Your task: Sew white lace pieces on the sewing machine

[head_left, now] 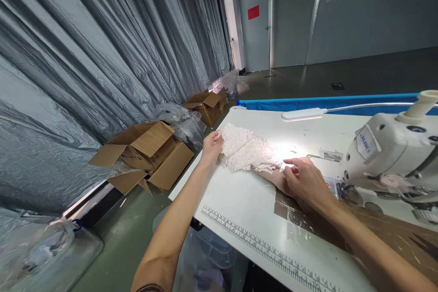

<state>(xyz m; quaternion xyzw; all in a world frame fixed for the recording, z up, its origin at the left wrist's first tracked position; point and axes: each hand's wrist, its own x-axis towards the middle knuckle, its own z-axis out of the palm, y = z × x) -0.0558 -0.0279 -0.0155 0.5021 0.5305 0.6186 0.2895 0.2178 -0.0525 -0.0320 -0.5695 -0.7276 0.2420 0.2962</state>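
Left hand [212,146] pinches the white lace [244,148] on the tabletop [232,198], right hand [304,180] pinches a small white piece [282,167] beside it. Clear bin [89,252] over there's got pale stuff [44,252] inside, maybe cloth.

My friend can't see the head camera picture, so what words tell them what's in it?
A person's left hand holds white lacy fabric on a white table; the right hand is near its other end, beside a sewing machine. Open cardboard boxes stand by a silvery curtain.
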